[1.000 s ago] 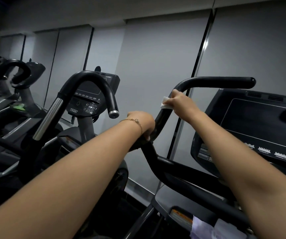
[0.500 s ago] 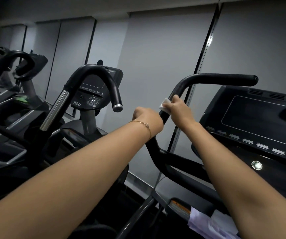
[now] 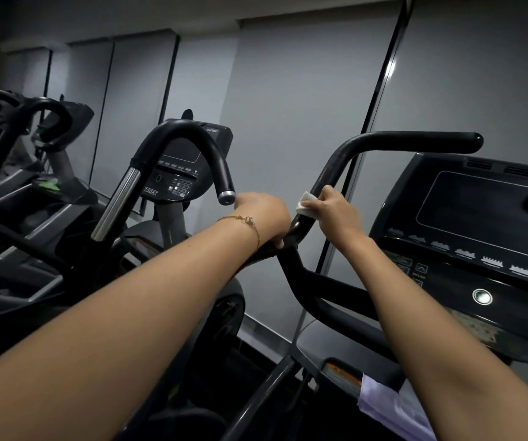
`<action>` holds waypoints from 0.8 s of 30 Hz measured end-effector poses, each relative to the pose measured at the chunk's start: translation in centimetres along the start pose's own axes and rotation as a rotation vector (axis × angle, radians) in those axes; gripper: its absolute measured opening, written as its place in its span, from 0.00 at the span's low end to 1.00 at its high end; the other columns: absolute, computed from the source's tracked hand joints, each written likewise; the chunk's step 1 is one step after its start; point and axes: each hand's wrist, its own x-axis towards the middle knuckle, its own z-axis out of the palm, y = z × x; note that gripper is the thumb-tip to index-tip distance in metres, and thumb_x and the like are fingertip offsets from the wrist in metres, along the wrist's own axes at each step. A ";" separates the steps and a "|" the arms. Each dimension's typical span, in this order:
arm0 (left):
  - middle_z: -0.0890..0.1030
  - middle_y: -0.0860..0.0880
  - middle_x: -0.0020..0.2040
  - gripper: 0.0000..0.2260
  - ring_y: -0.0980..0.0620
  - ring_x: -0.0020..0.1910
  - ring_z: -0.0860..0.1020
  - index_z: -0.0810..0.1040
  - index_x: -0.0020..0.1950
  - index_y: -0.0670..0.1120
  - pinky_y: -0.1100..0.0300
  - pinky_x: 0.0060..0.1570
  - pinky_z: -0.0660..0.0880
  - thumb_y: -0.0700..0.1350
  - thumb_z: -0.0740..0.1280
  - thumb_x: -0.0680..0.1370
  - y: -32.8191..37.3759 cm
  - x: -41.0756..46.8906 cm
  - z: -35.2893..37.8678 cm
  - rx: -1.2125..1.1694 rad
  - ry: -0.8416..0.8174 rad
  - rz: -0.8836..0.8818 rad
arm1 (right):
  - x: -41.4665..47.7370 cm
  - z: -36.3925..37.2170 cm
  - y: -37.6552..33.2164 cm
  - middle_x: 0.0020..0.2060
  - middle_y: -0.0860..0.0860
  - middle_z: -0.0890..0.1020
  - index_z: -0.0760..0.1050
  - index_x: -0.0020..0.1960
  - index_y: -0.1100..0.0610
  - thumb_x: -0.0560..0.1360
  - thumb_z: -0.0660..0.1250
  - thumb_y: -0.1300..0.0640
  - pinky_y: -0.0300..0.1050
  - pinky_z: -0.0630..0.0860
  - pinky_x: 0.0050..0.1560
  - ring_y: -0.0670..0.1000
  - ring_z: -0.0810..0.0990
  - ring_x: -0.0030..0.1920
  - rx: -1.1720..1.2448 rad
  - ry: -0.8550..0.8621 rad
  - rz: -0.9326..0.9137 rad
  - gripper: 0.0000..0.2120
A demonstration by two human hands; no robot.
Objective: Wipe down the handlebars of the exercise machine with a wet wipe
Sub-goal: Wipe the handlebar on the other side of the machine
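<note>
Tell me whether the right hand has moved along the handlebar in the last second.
Yes. The right hand, holding the wipe, slid down the handlebar, away from its top bend, toward the left hand.

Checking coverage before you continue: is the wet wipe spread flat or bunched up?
Bunched, not spread. The right hand grips the wet wipe against the handlebar; only a small white edge shows.

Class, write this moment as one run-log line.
stage: wiping | right hand: holds wet wipe against handlebar | left hand: grips handlebar just below
</note>
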 end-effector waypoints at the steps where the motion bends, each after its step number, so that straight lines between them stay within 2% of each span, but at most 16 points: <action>1: 0.76 0.49 0.53 0.19 0.48 0.52 0.75 0.72 0.62 0.48 0.58 0.41 0.65 0.55 0.67 0.75 0.0 0.0 0.0 -0.002 -0.004 0.005 | 0.3 -0.2 -0.2 0.43 0.51 0.66 0.75 0.59 0.56 0.77 0.63 0.59 0.45 0.63 0.38 0.51 0.67 0.43 0.037 0.017 0.047 0.11; 4: 0.73 0.51 0.42 0.12 0.50 0.43 0.72 0.72 0.55 0.49 0.60 0.29 0.59 0.53 0.67 0.76 0.1 -0.1 0.0 -0.023 -0.008 -0.001 | -0.4 0.6 -1.0 0.42 0.48 0.66 0.73 0.57 0.59 0.79 0.58 0.55 0.40 0.62 0.38 0.48 0.67 0.39 0.161 -0.008 0.151 0.12; 6: 0.69 0.52 0.34 0.07 0.51 0.35 0.70 0.70 0.49 0.49 0.61 0.30 0.59 0.50 0.65 0.77 0.3 -0.3 0.0 -0.036 0.004 -0.010 | -1.4 1.0 -1.1 0.38 0.46 0.65 0.73 0.55 0.58 0.79 0.57 0.50 0.40 0.59 0.33 0.47 0.67 0.36 0.163 -0.044 0.123 0.13; 7: 0.69 0.52 0.34 0.06 0.51 0.36 0.70 0.70 0.49 0.49 0.61 0.34 0.62 0.49 0.65 0.78 0.5 -0.5 -0.1 -0.034 0.010 -0.005 | -1.7 0.7 -1.2 0.38 0.47 0.66 0.74 0.55 0.56 0.79 0.58 0.51 0.41 0.59 0.34 0.48 0.67 0.37 0.131 -0.068 0.080 0.12; 9: 0.69 0.51 0.38 0.07 0.49 0.44 0.71 0.72 0.55 0.49 0.58 0.44 0.62 0.48 0.64 0.78 0.7 -0.8 -0.2 -0.021 0.015 0.010 | -1.3 -0.1 -1.1 0.42 0.50 0.67 0.75 0.60 0.52 0.78 0.60 0.54 0.43 0.61 0.37 0.51 0.68 0.41 0.092 -0.127 0.066 0.12; 11: 0.68 0.50 0.37 0.12 0.48 0.47 0.70 0.72 0.61 0.47 0.57 0.47 0.60 0.48 0.64 0.79 0.6 -1.0 -0.4 -0.012 0.001 0.009 | -0.6 -0.6 -1.6 0.43 0.50 0.68 0.75 0.61 0.52 0.78 0.60 0.55 0.43 0.62 0.37 0.51 0.68 0.40 0.115 -0.153 0.145 0.13; 14: 0.68 0.50 0.36 0.13 0.50 0.46 0.68 0.73 0.62 0.47 0.58 0.47 0.60 0.49 0.64 0.78 0.3 -1.0 -0.3 -0.007 -0.008 0.012 | -1.5 0.5 -2.5 0.36 0.45 0.68 0.73 0.48 0.56 0.76 0.60 0.50 0.43 0.61 0.34 0.49 0.66 0.35 0.265 -0.147 0.281 0.09; 17: 0.67 0.50 0.34 0.13 0.50 0.45 0.68 0.73 0.61 0.47 0.58 0.47 0.61 0.49 0.64 0.78 0.1 -0.9 -0.2 -0.013 0.007 0.028 | -1.8 1.1 -2.2 0.35 0.44 0.68 0.74 0.53 0.58 0.73 0.58 0.43 0.43 0.62 0.34 0.47 0.67 0.34 0.193 -0.152 0.208 0.20; 18: 0.67 0.49 0.35 0.13 0.50 0.46 0.68 0.73 0.61 0.46 0.58 0.47 0.61 0.49 0.63 0.79 0.2 -0.9 -0.2 -0.019 0.007 0.029 | -1.5 0.7 -2.3 0.37 0.44 0.69 0.75 0.52 0.57 0.74 0.58 0.44 0.43 0.63 0.35 0.48 0.68 0.36 0.231 -0.161 0.222 0.19; 20: 0.67 0.49 0.35 0.13 0.51 0.43 0.69 0.73 0.62 0.46 0.58 0.46 0.61 0.48 0.63 0.79 0.3 -0.7 -0.2 -0.027 -0.008 0.026 | -0.9 0.1 -2.3 0.38 0.47 0.70 0.71 0.44 0.52 0.76 0.59 0.49 0.42 0.62 0.35 0.51 0.69 0.38 0.325 -0.111 0.283 0.08; 21: 0.68 0.49 0.35 0.13 0.52 0.40 0.70 0.73 0.62 0.46 0.59 0.45 0.62 0.49 0.64 0.78 0.2 -0.5 -0.2 -0.033 -0.017 0.023 | -0.9 0.0 -2.6 0.37 0.48 0.69 0.67 0.39 0.49 0.77 0.60 0.49 0.42 0.62 0.34 0.51 0.69 0.38 0.377 -0.062 0.298 0.09; 22: 0.70 0.50 0.36 0.14 0.52 0.38 0.71 0.73 0.61 0.47 0.60 0.43 0.63 0.51 0.65 0.78 0.1 -0.2 -0.1 -0.047 -0.029 0.019 | -1.0 0.1 -2.8 0.37 0.49 0.69 0.64 0.37 0.49 0.77 0.60 0.49 0.42 0.62 0.33 0.51 0.69 0.38 0.414 -0.031 0.307 0.12; 23: 0.75 0.50 0.41 0.16 0.52 0.41 0.74 0.73 0.61 0.47 0.60 0.42 0.64 0.52 0.66 0.77 -0.1 0.2 -0.1 -0.068 -0.042 0.015 | -1.2 0.6 -2.8 0.37 0.49 0.69 0.63 0.37 0.51 0.77 0.60 0.48 0.42 0.62 0.34 0.51 0.69 0.37 0.450 -0.001 0.331 0.13; 24: 0.77 0.50 0.49 0.18 0.50 0.49 0.76 0.73 0.62 0.47 0.60 0.42 0.65 0.54 0.66 0.76 -0.3 0.6 -0.1 -0.084 -0.054 0.009 | -1.5 1.3 -2.6 0.36 0.49 0.68 0.65 0.38 0.54 0.76 0.61 0.47 0.43 0.63 0.34 0.51 0.69 0.37 0.496 0.029 0.355 0.13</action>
